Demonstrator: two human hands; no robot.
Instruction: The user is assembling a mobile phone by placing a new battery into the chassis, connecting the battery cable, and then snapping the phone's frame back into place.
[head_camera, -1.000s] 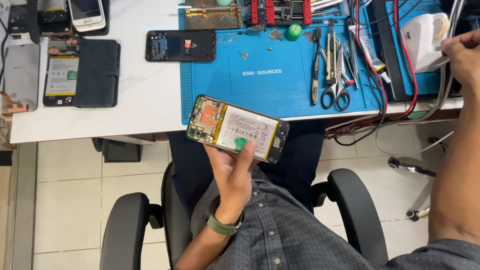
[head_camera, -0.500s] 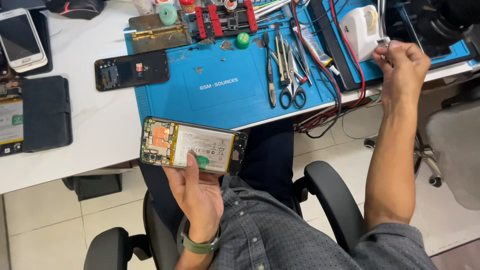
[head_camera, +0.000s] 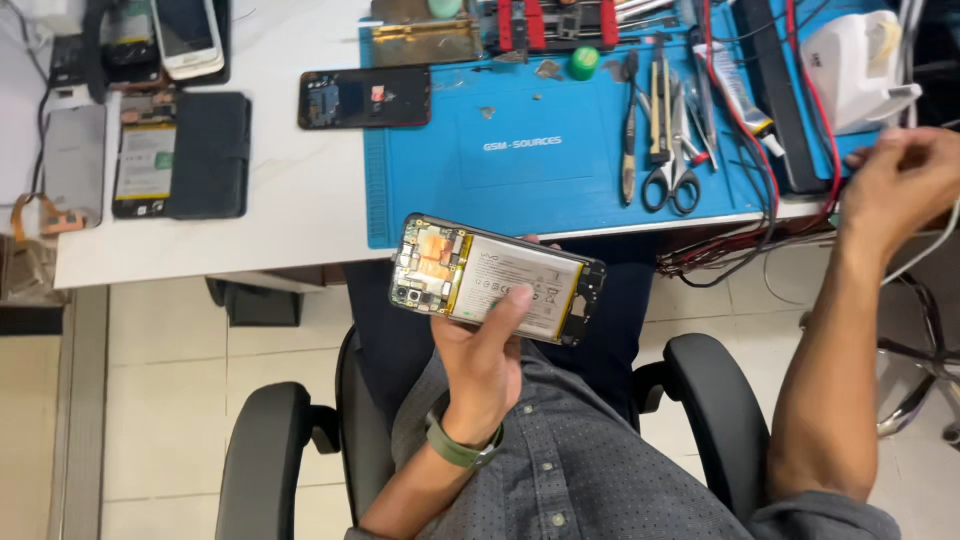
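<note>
a white table carries a blue mat at its near edge. left of the mat lie a dark phone, a black case and an opened phone. on the mat lie pliers, scissors and a green cap.

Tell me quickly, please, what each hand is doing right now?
Left hand: closed around the opened phone.
Right hand: blurred by the cables; grip cannot be told.

Pretty bright, even overhead light, soft shadows under the white table, everything sharp except the right hand, which is motion-blurred.
</note>
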